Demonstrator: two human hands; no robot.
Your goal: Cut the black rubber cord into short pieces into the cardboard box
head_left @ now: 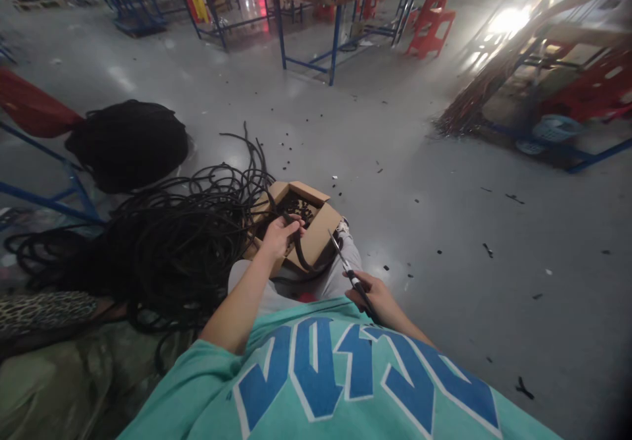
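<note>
My left hand [279,234] is closed around a black rubber-like tube [299,250], which bends down over the edge of an open cardboard box [318,232]. Small black cut pieces [303,211] lie inside the box. Scissors [340,251] with dark handles are in my right hand [371,292], held near my right thigh. Their blades point up toward the box and look nearly together, apart from the tube. To the left of the box spreads a big tangled heap of black tubing [187,236], with some lengths reaching over the box.
A large black coil [131,142] sits on the floor at the left, beside a blue metal frame [74,186]. Blue-legged tables [336,38] and a red stool [430,28] stand farther back. At the right, a bundle of long thin strands [474,101] hangs down to the floor.
</note>
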